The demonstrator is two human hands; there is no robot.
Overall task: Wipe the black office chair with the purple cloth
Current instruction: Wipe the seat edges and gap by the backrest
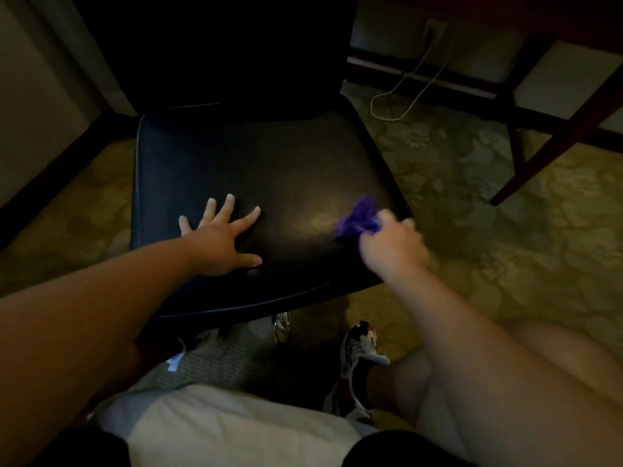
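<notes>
A person leans over a black office chair (pixel 269 163), seen from above in a dim room, with both bare arms reaching in from the bottom of the frame. The left hand (pixel 219 241) lies flat on the leather-like seat just left of centre, fingers spread wide and straight, thumb pointing right, holding nothing. The right hand (pixel 392 246), blurred, is curled round a bunched purple cloth (pixel 359 217) at the right side of the seat, close to its right edge. The cloth sticks out of the fist toward the upper left, down at the seat surface; the blur leaves it unclear whether it presses on the seat. A pale sheen marks the seat between the two hands.

The chair's backrest (pixel 219 45) rises dark at top centre. A chrome part of the base (pixel 281 326) shows beneath the seat's front edge. Near it, at lower centre, is a patterned sneaker (pixel 360 348) on the person's foot.

The chair stands on a green-gold floral carpet (pixel 488 247). In the upper right, a white cable (pixel 404 92) runs from a wall outlet (pixel 435 30) and loops on the floor, beside the reddish-brown wooden legs of a desk (pixel 556 136).
</notes>
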